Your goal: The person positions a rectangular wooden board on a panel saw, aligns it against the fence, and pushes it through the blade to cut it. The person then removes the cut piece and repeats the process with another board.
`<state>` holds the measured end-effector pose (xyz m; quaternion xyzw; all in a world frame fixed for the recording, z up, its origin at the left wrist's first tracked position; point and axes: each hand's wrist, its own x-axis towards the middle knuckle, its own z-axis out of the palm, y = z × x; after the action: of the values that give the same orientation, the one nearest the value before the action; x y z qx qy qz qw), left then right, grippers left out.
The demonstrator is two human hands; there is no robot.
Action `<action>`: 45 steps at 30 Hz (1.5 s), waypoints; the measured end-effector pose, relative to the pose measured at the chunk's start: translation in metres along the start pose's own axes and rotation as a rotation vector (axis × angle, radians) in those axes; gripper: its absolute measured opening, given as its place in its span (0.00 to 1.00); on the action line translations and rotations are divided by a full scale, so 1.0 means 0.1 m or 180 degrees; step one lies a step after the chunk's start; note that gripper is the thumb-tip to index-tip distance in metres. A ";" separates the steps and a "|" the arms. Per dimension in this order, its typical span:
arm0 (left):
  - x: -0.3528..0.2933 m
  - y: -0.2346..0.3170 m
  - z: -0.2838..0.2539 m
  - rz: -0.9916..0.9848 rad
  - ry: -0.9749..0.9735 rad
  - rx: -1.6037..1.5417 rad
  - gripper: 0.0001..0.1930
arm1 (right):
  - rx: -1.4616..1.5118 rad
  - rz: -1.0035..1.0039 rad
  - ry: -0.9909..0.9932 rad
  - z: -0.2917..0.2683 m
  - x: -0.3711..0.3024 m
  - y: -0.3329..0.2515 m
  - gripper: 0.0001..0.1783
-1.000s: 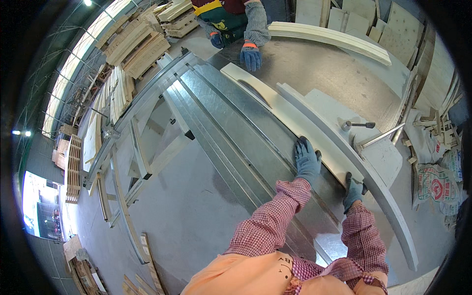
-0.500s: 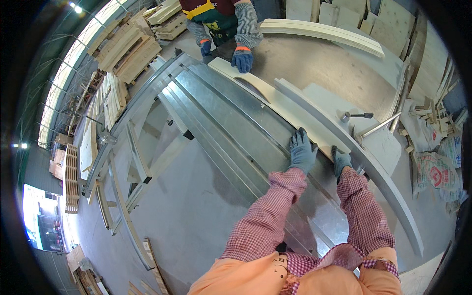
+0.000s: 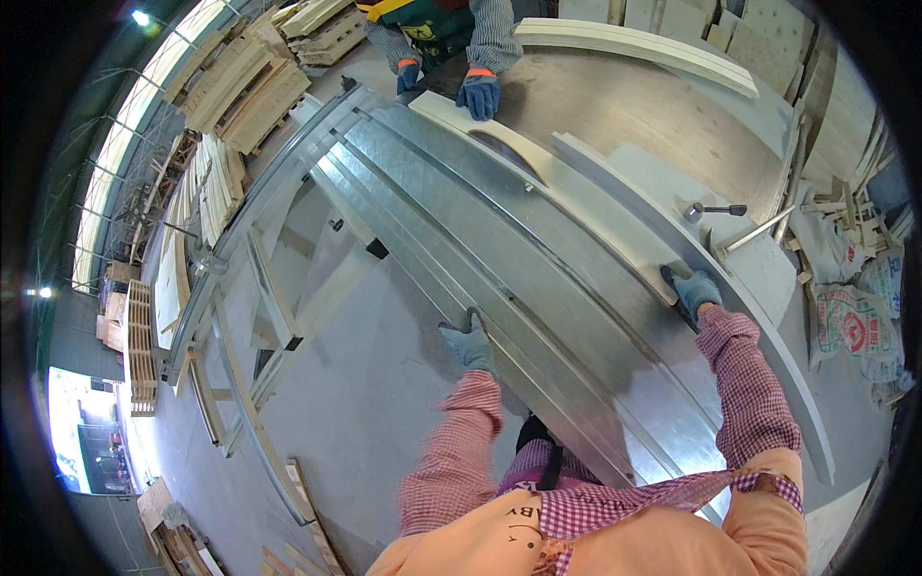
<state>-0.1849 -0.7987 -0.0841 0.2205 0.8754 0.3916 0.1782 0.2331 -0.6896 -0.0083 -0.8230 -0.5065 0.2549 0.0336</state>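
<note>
Head view: right hand (image 3: 695, 290) over board (image 3: 595, 213) end, grip hidden, cannot tell; left hand (image 3: 469, 348) loosely spread at metal table (image 3: 461, 230) edge.

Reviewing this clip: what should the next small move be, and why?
Probably a gentle forward push with the right hand: it sits at the near end of the pale board, which lies alongside the grey bar, with a co-worker's hand at the far end. The left hand is off the board.
</note>
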 end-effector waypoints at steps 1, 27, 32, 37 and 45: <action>0.01 -0.05 0.07 0.0037 0.0039 -0.0397 0.45 | 0.0057 -0.0056 -0.0039 0.00 0.01 -0.07 0.52; -0.01 -0.23 0.20 -0.0450 -0.0207 -0.1949 0.24 | 0.0491 0.0016 0.0159 0.17 0.22 -1.31 0.48; -0.03 -0.24 0.20 -0.0233 -0.0488 -0.1809 0.23 | 0.1426 -0.0050 0.0311 0.70 1.00 -0.98 0.38; -0.16 -0.10 0.29 -0.0289 -0.0663 -0.1483 0.24 | 0.3051 -0.0351 0.0866 0.87 1.04 -0.42 0.19; -0.08 -0.13 0.14 -0.0396 -0.0603 -0.1379 0.25 | 0.2651 -0.0819 0.0463 1.12 -1.87 0.84 0.14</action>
<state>-0.1747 -0.8021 -0.1015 0.1585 0.7622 0.5360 0.3264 0.1844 -0.9122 -0.0599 -0.6854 -0.4552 0.3724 0.4294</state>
